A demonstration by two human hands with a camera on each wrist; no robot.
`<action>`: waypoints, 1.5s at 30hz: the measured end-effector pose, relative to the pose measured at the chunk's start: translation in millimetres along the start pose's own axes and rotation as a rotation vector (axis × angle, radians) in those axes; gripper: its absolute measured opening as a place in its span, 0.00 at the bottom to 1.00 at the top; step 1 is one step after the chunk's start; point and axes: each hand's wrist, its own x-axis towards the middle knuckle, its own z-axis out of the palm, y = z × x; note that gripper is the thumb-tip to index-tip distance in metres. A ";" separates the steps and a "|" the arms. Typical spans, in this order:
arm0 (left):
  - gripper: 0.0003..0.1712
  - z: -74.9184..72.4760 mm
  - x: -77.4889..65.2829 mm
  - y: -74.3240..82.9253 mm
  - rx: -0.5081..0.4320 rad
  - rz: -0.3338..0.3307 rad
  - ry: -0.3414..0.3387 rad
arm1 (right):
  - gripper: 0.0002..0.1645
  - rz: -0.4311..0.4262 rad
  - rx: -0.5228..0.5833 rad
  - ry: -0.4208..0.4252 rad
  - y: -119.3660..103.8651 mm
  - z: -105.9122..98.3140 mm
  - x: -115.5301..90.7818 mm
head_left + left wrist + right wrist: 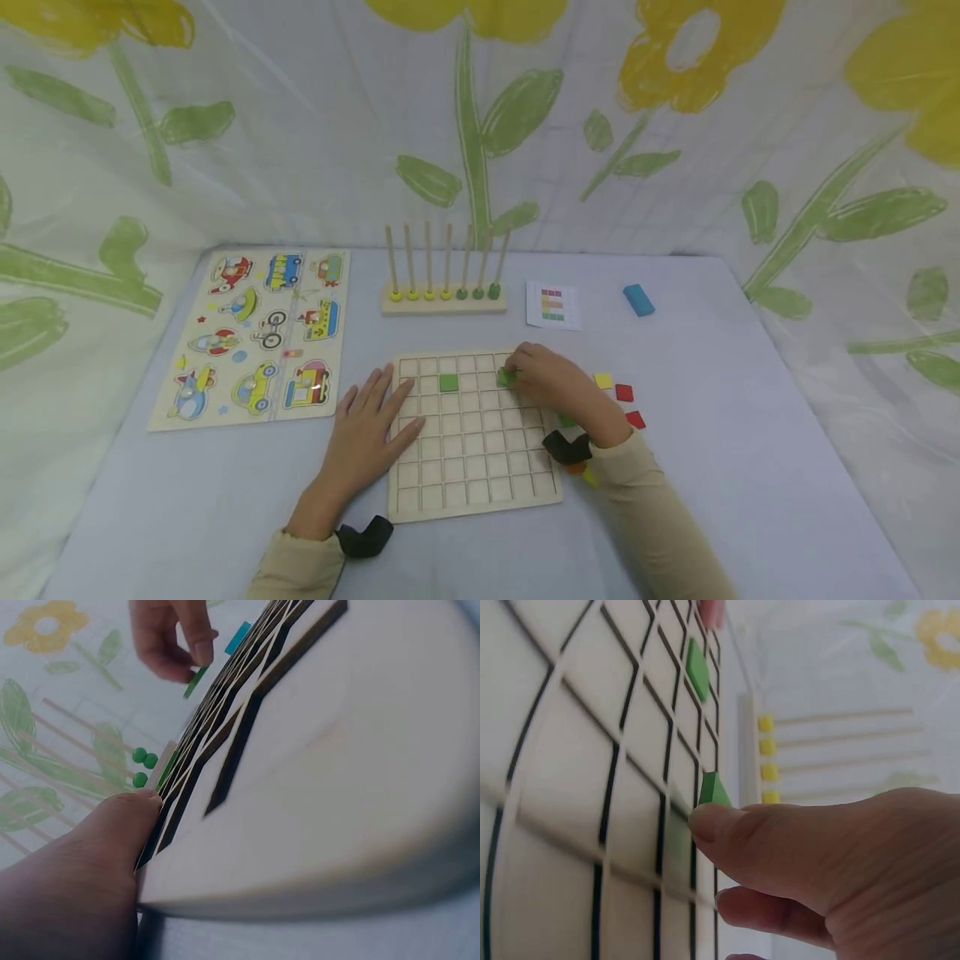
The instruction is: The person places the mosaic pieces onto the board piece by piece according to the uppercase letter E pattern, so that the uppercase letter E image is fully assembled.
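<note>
A wooden grid board (476, 429) lies flat in front of me. One green square tile (448, 382) sits in a cell near its far edge. My left hand (365, 437) rests along the board's left edge with its fingers spread and straight. Over the far right part of the grid, my right hand (551, 379) pinches another green tile (506, 377) between thumb and fingers. In the right wrist view this pinched tile (714, 789) is tilted close over the cells. Seen from the left wrist, the right hand (176, 637) holds the green tile (196, 681) by its edge.
Loose red tiles (624, 392), a yellow tile (603, 381) and others lie right of the board, partly under the right arm. Behind stand a peg abacus (444, 306), a pattern card (553, 306) and a blue block (639, 300). A vehicle puzzle (255, 337) lies left.
</note>
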 end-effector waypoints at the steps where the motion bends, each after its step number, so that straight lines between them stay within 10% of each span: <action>1: 0.39 -0.3 0.5 -0.2 -0.001 -0.001 -0.002 | 0.12 -0.030 -0.003 0.002 -3.6 1.7 3.9; 10: 0.38 -1.7 1.4 -0.8 -0.006 -0.007 -0.017 | 0.10 -0.220 -0.030 0.089 -20.3 15.5 21.6; 45: 0.38 -0.8 0.5 -0.9 0.005 -0.015 -0.019 | 0.09 -0.202 -0.043 0.075 -26.6 18.6 28.6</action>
